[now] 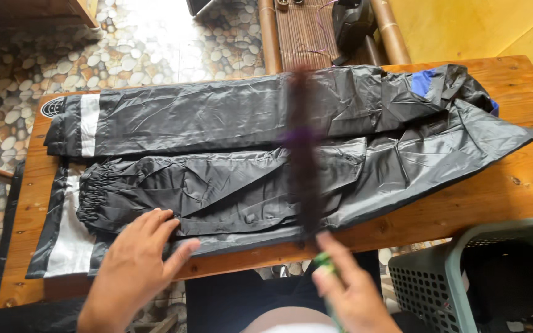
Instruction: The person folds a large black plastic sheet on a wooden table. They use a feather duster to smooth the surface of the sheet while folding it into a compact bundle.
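Black rain jacket [229,142] of shiny waterproof cloth lies spread lengthwise over a wooden table [513,185], folded into long bands, with a white reflective stripe [89,123] near its left end and a patch of blue lining [422,81] showing at the right end. One sleeve with an elastic gathered cuff [94,197] is laid across the middle of the folded body. The left hand [134,265] rests flat on the near edge of the jacket, fingers spread wide and pressing the cloth just beside the cuff, holding nothing. The right hand [350,290] is closed around a thin green handle [325,265] at the near edge of the table; from it a dark, blurred brush or duster [302,148] stands up across the jacket, with a purple band part way along, its shape too smeared to tell more. To the right of that hand, below the table edge, stands a grey-green plastic basket [458,265] with a latticed wall and something dark inside. Beyond the table lies a pebble-patterned floor [155,43], and at the far side a bamboo bench [306,31] with a dark object on it.
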